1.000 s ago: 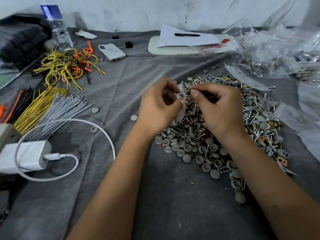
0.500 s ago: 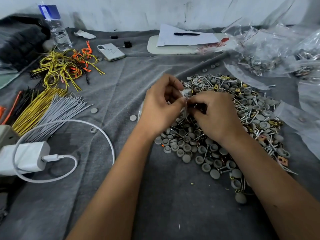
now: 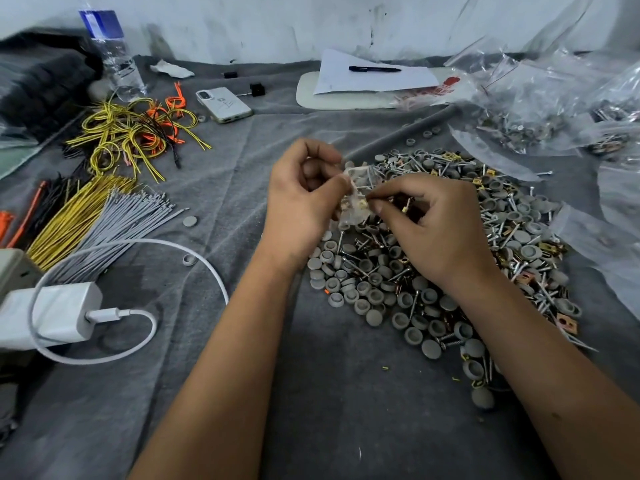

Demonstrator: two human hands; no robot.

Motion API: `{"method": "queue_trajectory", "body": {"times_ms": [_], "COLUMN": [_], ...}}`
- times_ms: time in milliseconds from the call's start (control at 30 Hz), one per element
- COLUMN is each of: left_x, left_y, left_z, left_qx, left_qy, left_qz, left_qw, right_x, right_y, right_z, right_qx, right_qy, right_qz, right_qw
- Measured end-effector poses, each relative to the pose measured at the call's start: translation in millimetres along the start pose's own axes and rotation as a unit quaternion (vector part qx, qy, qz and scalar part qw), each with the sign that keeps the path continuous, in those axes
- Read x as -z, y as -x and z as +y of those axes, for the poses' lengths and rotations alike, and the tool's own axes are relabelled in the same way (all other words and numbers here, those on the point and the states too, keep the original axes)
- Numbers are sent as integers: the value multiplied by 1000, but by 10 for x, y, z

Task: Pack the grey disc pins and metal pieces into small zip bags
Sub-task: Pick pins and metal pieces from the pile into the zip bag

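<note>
A heap of grey disc pins, screws and brass metal pieces [image 3: 433, 271] covers the grey cloth right of centre. Above its left edge my left hand [image 3: 301, 206] pinches a small clear zip bag [image 3: 356, 199] that holds a few pins and a brass piece. My right hand [image 3: 433, 223] pinches a small brass metal piece [image 3: 363, 203] at the bag, fingers curled, with more small pieces tucked in its palm.
Filled and empty clear bags [image 3: 540, 109] pile up at the right and far right. Yellow, orange and grey wire bundles [image 3: 104, 209] lie at the left with a white charger and cable [image 3: 59, 317]. A phone [image 3: 223, 103], water bottle [image 3: 110, 53] and paper with pen [image 3: 370, 76] sit at the back.
Both hands have dropped a little toward the heap and stayed together at the bag. My right fingers now hold a brass piece at the bag.
</note>
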State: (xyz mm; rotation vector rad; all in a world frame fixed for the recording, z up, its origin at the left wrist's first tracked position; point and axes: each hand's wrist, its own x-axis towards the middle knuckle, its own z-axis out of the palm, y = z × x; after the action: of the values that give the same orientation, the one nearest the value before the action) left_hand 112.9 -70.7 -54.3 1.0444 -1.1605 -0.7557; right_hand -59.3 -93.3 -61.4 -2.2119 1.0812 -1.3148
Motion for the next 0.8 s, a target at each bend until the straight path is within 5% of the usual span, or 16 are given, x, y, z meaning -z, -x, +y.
{"method": "queue_trajectory", "body": {"times_ms": [300, 467, 800], "left_x": [152, 261, 262], "left_y": [-65, -101, -126], "left_z": [52, 102, 75], "left_qx": [31, 52, 63], "left_qy": [178, 273, 307], "left_qz": [154, 219, 198], "left_qw": [971, 935, 929], "right_x": [-30, -128, -525], "right_y": [-29, -165, -503], "right_z": [-14, 20, -29], "right_qx": [-25, -49, 15], "right_qy": [-5, 101, 273], "right_qz": [91, -76, -133], "right_qw": [996, 991, 953]}}
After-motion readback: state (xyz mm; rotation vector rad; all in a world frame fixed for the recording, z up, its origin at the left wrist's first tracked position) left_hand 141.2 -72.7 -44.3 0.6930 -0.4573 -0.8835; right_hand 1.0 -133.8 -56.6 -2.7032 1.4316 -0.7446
